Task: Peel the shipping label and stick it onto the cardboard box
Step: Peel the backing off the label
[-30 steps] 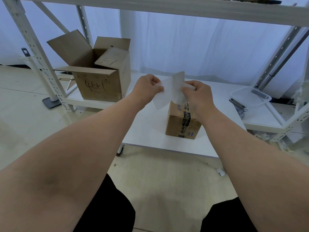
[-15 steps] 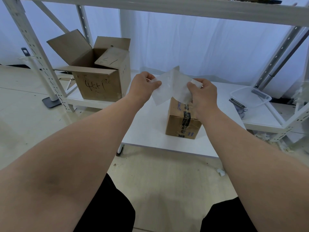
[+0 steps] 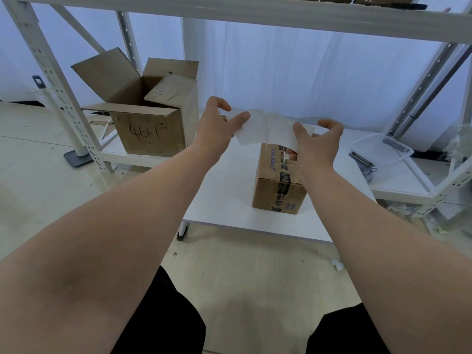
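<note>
Now the left hand (image 3: 217,123) and right hand (image 3: 316,146) are each pinching an end of the white label (image 3: 265,129), maybe half peeled, above the small taped box (image 3: 278,185).

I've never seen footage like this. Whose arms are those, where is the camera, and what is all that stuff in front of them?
No machine here: the camera sits on a person's head, looking forward and down, so you see their own two bare arms. The left hand and right hand each pinch one end of a white paper sheet, the shipping label, stretched out between them in the air. Just below it, on a white table, stands a small taped cardboard box, where the label should go. To the left, an open cardboard box sits on a low shelf. On the right lies a clear plastic tray.
</note>
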Tool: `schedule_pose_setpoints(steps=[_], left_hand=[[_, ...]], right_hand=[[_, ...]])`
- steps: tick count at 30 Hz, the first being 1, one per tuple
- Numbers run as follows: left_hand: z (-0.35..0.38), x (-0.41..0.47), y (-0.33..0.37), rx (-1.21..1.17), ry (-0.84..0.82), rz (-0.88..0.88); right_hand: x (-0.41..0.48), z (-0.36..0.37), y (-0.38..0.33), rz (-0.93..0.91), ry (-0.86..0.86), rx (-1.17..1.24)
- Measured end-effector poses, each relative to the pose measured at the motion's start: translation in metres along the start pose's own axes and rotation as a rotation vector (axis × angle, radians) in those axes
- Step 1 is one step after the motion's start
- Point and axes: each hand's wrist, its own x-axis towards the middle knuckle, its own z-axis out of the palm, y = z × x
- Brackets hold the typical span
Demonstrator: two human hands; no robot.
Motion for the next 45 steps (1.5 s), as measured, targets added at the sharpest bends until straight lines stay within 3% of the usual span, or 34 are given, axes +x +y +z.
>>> schedule_pose_setpoints(steps=[7, 16, 24, 34, 39, 45], left_hand=[[-0.005, 0.002, 0.0, 0.027, -0.04, 0.005], [-0.014, 0.009, -0.012, 0.204, 0.092, -0.003], [-0.02, 0.011, -0.017, 0.245, 0.092, -0.001], [-0.023, 0.008, -0.015, 0.295, 0.078, -0.076], [-0.023, 0.007, -0.018, 0.314, 0.078, -0.106], [-0.021, 0.0, -0.018, 0.214, -0.017, -0.21]], right_hand=[[0.008, 0.0, 0.004, -0.089, 0.027, -0.123], [0.005, 0.002, -0.003, 0.065, -0.07, 0.024], [0.002, 0.003, 0.001, -0.061, -0.207, -0.034], [0.007, -0.006, 0.002, -0.094, -0.092, -0.029], [0.013, -0.007, 0.002, -0.187, 0.063, -0.235], [0.007, -0.008, -0.004, -0.119, -0.061, -0.144]])
